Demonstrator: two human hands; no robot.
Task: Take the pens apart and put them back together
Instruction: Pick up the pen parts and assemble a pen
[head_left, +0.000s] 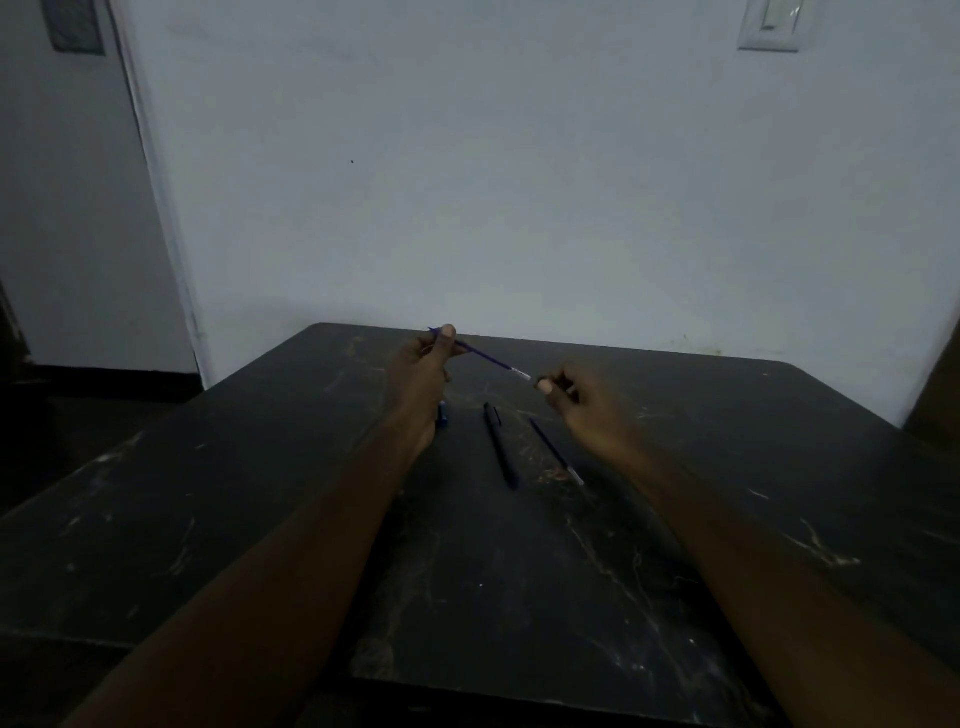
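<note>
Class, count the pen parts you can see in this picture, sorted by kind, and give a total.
Ink refills: 2, the held refill in the left hand and the loose refill on the table
Dark pen barrel: 1
Blue piece, partly hidden behind the left wrist: 1
Total: 4

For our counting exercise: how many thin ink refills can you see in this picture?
2. The raised refill is pinched in the left hand; the second refill lies on the table, right of the dark pen barrel. Others may be hidden under the arms.
</note>
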